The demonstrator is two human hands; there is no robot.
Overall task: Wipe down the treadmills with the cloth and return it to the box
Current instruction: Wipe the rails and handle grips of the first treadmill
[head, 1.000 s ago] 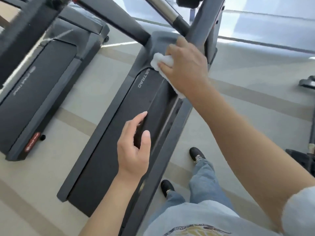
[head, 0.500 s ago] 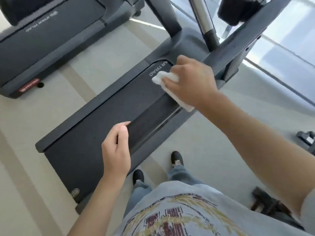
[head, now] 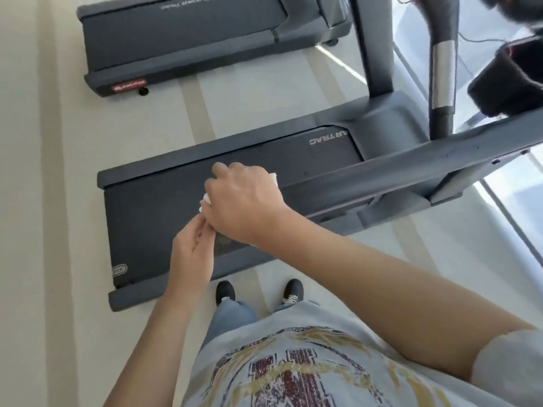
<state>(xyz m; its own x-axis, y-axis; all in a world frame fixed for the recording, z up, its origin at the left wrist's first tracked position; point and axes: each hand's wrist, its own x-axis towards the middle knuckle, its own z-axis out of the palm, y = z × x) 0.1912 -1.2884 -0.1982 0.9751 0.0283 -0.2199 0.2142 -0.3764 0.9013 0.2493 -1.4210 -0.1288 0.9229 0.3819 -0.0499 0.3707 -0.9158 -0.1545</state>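
Cloth (head: 205, 201), white and mostly hidden, sits bunched under the right hand (head: 244, 201), whose curled fingers grip it; only small bits show, one at the hand's 9 o'clock edge and another peeking out at about 1 o'clock. Nearest the body, the left hand (head: 191, 254) has its fingers bent inward, its fingertips (head: 202, 227) meeting the cloth's lower edge at the right hand's 7 o'clock; whether they actually pinch the fabric I cannot tell. So both hands are at the cloth, the right over it, the left just below it. A passing or refolding of the cloth looks likely, and it would turn on that touching edge. Beyond the hands lies the near treadmill (head: 164, 201), its long axis running from 8 o'clock to 2 o'clock. Farthest, at 11 o'clock, stands the second treadmill (head: 182, 33). No box is in view.
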